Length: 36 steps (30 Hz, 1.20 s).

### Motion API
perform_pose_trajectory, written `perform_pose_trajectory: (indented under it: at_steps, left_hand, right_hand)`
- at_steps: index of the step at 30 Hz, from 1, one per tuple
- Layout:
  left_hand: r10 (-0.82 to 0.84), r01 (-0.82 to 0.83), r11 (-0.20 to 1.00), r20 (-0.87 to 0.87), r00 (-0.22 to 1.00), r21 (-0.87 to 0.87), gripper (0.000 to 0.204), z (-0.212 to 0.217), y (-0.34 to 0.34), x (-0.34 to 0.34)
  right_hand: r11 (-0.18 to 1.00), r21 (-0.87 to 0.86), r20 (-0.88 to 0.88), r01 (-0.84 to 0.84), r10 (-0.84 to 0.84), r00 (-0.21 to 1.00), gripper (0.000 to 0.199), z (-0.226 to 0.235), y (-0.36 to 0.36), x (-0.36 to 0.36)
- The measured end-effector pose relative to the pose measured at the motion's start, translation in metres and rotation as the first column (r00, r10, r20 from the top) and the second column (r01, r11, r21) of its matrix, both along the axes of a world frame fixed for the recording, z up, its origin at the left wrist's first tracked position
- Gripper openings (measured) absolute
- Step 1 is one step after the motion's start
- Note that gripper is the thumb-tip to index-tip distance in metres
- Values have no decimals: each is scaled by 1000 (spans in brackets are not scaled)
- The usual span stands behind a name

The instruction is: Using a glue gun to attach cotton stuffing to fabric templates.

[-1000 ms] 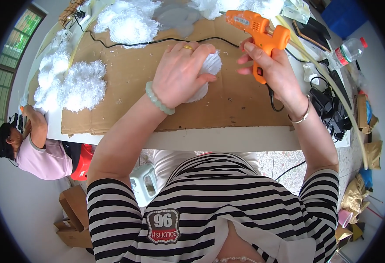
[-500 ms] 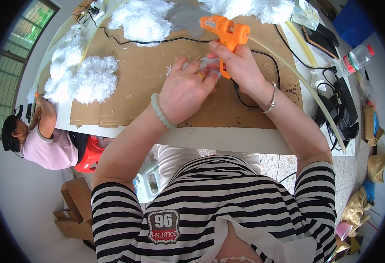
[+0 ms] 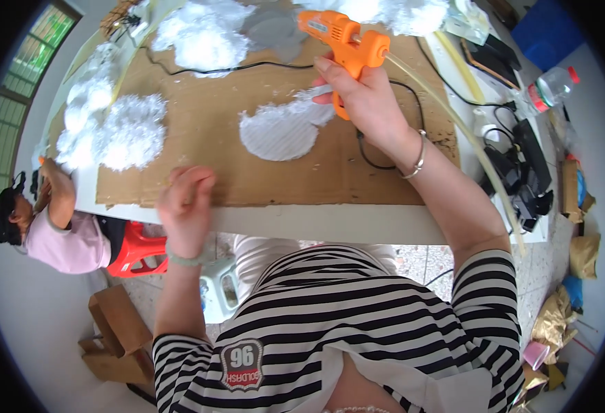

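Observation:
My right hand grips the handle of an orange hot glue gun, its nozzle to the left. A long translucent glue stick runs from the gun's back end down to the right. Just left of that hand lies a white piece with a fringed edge and a flat ribbed face, on brown cardboard. Its far right end reaches beneath the gun and my right fingers. My left hand is off the piece, over the table's near edge; its fingers are curled and blurred by motion.
Fluffy white bundles lie at the left, with more along the back. A black cord crosses the cardboard. A plastic bottle and black cables and adapters sit at the right. Another person is at the left.
My left hand has let go of the white piece and moved left and toward me, uncovering it. The glue gun stays in my right hand. The whole view has shifted slightly.

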State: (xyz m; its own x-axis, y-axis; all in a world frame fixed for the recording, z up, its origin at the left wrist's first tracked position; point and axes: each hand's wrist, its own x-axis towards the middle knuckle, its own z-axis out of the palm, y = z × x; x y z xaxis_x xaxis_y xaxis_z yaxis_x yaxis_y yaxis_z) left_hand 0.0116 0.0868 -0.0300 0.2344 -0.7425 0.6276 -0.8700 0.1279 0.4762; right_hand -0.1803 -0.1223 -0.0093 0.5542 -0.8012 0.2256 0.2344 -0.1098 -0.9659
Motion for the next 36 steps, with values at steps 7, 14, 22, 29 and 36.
perform_pose_trajectory:
  at_steps: [7,14,22,29,36]
  left_hand:
    - [51,-53,999,-238,970,1,9,-2,-1,0]
    - [45,-42,999,-207,977,17,15,4,-14,11]
    - [-65,64,998,-202,977,-10,12,-3,-55,28]
    - [-164,156,971,35,986,179,10,-8,-80,32]
    - [-161,170,967,-58,985,188,8,-15,-91,33]
  right_hand:
    - [989,-148,-55,-32,24,998,19,28,14,-13]
    - [950,-42,-377,-309,271,886,17,45,29,-34]
    - [895,31,-592,-446,376,713,16,33,49,-32]
    - [905,40,-640,-424,349,685,15,23,47,-21]
    - [928,23,-621,-371,304,722,15,13,46,-14]
